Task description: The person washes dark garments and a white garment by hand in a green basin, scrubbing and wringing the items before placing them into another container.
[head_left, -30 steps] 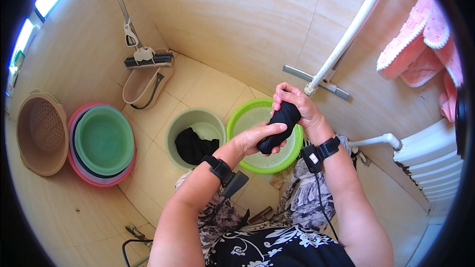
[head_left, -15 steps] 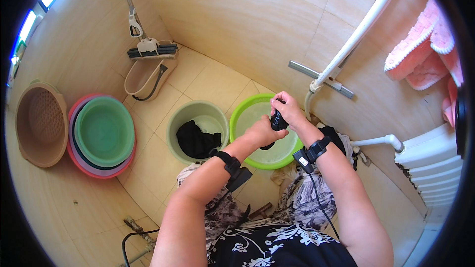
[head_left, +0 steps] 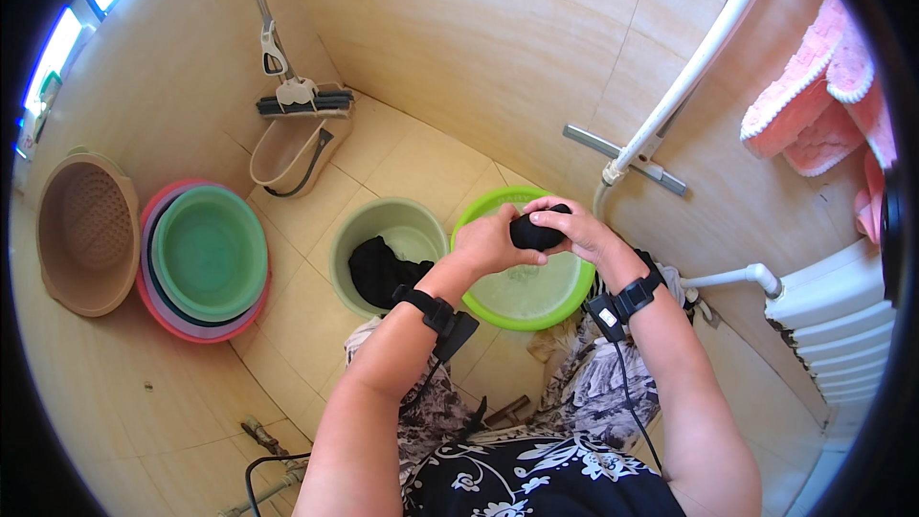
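Both my hands are closed round a bunched wet-looking black cloth (head_left: pixel 539 234), whose exact kind I cannot make out. My left hand (head_left: pixel 486 243) presses it from the left, and my right hand (head_left: pixel 580 230) wraps it from the right with fingers over the top. The bundle is above a lime-green basin (head_left: pixel 522 324) that holds cloudy water. Left of that basin stands a pale grey-green bucket (head_left: pixel 337 247) with another black cloth (head_left: pixel 379 270) lying in liquid inside. Black straps with small boxes and cables sit on both wrists.
Nested basins (head_left: pixel 212 193) in green, purple and pink stand at the left, beside a brown basin (head_left: pixel 59 230) against the wall. A mop (head_left: pixel 304 101) rests on a beige bucket (head_left: pixel 273 168). A squeegee (head_left: pixel 627 161), white pipe (head_left: pixel 670 115), pink slippers (head_left: pixel 795 86) and radiator (head_left: pixel 828 316) line the right.
The cloth was a narrow, twisted, glossy length between my hands; now it is bunched into a rounded wad. My hands have come closer together around it. The view has shifted slightly.
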Demonstrator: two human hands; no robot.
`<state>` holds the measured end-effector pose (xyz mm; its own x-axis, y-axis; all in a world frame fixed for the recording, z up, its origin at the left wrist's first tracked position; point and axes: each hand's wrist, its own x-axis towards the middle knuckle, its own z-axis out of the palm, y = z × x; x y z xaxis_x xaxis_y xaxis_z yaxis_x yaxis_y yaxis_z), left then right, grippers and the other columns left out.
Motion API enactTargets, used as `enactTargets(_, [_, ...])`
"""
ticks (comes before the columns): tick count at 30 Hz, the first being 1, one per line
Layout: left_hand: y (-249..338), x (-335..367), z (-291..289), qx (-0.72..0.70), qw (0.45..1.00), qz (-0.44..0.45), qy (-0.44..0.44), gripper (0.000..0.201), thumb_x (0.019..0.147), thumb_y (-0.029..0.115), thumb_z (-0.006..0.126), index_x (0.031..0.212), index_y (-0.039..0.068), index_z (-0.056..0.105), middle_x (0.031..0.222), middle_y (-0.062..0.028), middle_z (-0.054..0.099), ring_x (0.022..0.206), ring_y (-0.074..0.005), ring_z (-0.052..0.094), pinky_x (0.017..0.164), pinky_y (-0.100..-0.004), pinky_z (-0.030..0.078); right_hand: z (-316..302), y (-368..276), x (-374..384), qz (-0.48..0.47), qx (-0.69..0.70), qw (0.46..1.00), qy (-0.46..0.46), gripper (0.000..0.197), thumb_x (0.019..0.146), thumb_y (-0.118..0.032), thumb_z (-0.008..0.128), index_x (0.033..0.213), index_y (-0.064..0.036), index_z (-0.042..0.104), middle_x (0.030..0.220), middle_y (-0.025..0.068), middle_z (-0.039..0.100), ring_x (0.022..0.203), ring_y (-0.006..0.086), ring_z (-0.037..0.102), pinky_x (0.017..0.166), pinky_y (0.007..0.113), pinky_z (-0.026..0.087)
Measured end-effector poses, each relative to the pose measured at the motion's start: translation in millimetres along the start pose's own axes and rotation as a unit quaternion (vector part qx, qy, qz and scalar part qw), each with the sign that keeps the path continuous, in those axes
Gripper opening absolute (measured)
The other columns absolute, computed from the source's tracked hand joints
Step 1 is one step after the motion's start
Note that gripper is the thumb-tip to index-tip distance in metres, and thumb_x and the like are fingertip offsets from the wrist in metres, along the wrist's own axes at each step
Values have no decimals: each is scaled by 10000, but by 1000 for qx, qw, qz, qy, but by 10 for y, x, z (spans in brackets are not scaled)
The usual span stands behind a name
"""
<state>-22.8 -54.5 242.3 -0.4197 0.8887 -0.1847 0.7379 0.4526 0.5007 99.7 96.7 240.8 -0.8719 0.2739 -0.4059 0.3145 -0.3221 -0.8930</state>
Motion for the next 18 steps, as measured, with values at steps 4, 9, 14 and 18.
enactTargets(4, [-174,153,-20,-471,880,-65,-6,748,834,654,570,1180,-9,562,961,-95,636,855,-200,610,783,-298,503,43,-53,-70,-170,-89,979,68,205,821,-172,697,989,-57,669,1013,86,648,933,186,623,806,303,516])
enactTargets(9, [-2,61,-163,-710,677,-172,-91,712,849,686,508,1156,48,574,1071,-109,619,1009,-236,604,893,-398,504,344,-192,-318,-510,-444,728,113,269,746,-105,741,997,-96,644,1109,132,595,1037,308,604,883,385,511])
enactTargets(14, [-180,187,58,-798,601,-31,-19,566,818,575,569,1121,96,566,1037,-95,616,986,-224,607,841,-388,514,582,-184,-352,-513,-379,763,107,299,749,-188,783,992,-96,633,1140,127,583,1078,325,581,914,389,493])
enactTargets(18, [-16,247,52,-811,549,-79,183,244,759,133,683,969,99,562,870,-28,583,796,-169,599,673,-326,514,471,53,-102,-407,-156,887,151,251,857,-272,709,970,-58,641,1127,94,609,1051,198,575,961,306,421])
